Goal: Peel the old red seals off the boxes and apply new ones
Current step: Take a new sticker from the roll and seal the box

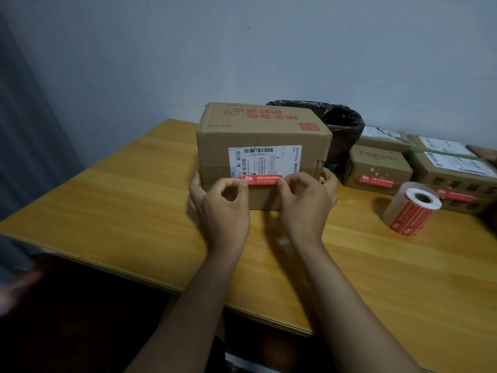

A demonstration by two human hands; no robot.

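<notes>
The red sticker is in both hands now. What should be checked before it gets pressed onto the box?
1. Red sticker pinched at both ends by left hand and right hand: ok.
2. Sticker level: roughly, ok.
3. Sticker crosses the box flap seam: cannot tell.
4. Sticker already stuck down: cannot tell.
5. Sticker overlaps the white label: not ok.
6. Sticker roll on the table for the next box: ok.
</notes>
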